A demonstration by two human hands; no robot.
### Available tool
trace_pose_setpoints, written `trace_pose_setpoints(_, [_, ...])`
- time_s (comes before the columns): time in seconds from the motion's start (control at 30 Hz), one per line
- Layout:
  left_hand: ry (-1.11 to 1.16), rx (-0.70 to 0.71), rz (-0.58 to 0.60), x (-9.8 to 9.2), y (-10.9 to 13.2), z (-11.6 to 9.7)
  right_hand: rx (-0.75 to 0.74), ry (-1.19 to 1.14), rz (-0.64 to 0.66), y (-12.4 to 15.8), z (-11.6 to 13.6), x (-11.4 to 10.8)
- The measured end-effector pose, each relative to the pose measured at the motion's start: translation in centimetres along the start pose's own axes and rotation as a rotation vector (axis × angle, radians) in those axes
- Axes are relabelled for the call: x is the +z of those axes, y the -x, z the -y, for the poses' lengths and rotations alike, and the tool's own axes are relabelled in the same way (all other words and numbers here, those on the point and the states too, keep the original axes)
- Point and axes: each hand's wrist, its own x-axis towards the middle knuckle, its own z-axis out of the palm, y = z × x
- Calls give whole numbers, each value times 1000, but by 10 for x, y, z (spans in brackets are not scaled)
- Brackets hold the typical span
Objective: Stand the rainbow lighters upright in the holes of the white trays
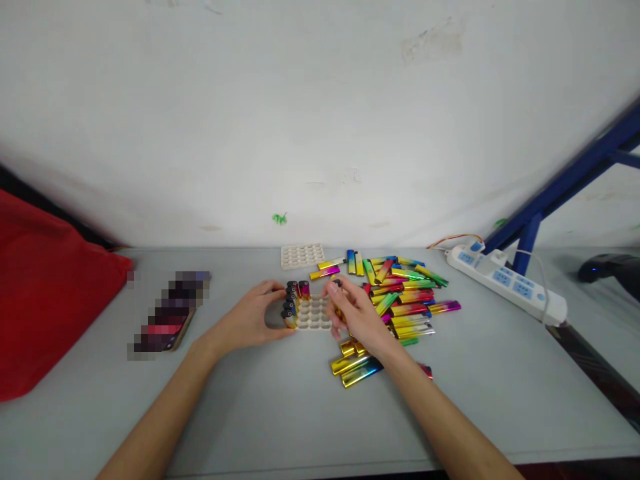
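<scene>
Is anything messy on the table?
Yes. The shiny lighters right of the white tray lie in a jumbled heap, pointing every way. A few gold lighters lie apart near the right hand. Only the standing lighters at the tray's left edge look tidy.

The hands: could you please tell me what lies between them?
Head view: a white tray holding upright lighters lies between left hand and right hand.

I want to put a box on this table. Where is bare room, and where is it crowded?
The table is bare between the two forearms at the front, between the phone and the left hand, and right of the lighter pile, before the power strip. It is crowded around the tray and the right hand.
</scene>
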Motion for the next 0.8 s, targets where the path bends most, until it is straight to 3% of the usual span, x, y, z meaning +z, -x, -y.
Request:
trace_pose_setpoints(0.2, [-7, -6, -9, 1, 0, 2, 114, -37, -85, 0, -3, 10])
trace_pose_setpoints(0.37, [-3, -7, 4, 0, -1, 0, 163, -19, -261, -4, -13, 13])
trace_pose_setpoints(0.8, [-8, -8, -5, 1, 0, 1, 178, 14, -242, -4, -14, 13])
